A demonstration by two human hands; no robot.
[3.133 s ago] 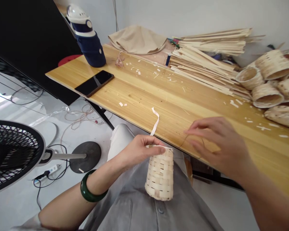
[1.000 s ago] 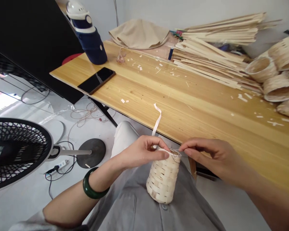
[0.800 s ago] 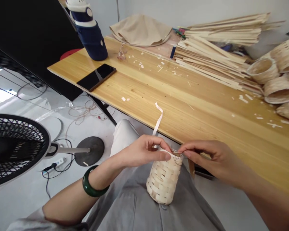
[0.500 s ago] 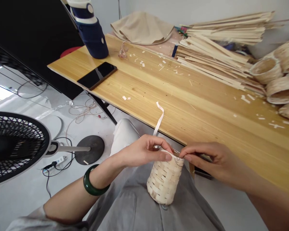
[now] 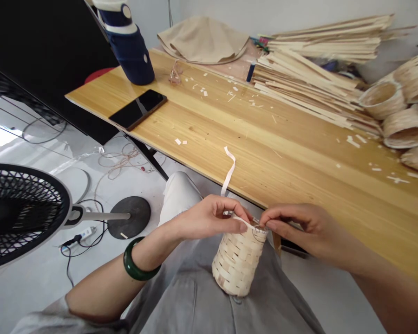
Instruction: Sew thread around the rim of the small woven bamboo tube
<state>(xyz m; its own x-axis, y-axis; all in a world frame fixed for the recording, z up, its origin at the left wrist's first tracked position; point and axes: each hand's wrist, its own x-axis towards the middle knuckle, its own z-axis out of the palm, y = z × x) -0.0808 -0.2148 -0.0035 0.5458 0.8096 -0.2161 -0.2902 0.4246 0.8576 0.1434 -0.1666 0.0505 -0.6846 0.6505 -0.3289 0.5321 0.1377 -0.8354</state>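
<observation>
A small woven basket [image 5: 237,262] of pale wood strips rests on my lap, tilted a little, its rim up. My left hand [image 5: 226,218], with a green bangle on the wrist, pinches the rim on its left side. A pale strip [image 5: 229,174] runs from near my left fingers onto the table edge. At the right side of the rim, the thumb and forefinger of my right hand [image 5: 292,225] are pressed together; what they hold is too small to name. Dark thread loops show on the basket just below the rim.
On the wooden table [image 5: 195,116] are a phone [image 5: 138,109], a blue-covered cup [image 5: 132,55], a beige cloth [image 5: 204,39], piled wood strips [image 5: 306,88], bark cylinders [image 5: 407,125] and scraps. A black fan [image 5: 24,215] stands at the left.
The fingers of my right hand have shifted very slightly at the rim. My left hand keeps its hold, and the whole view has moved a little.
</observation>
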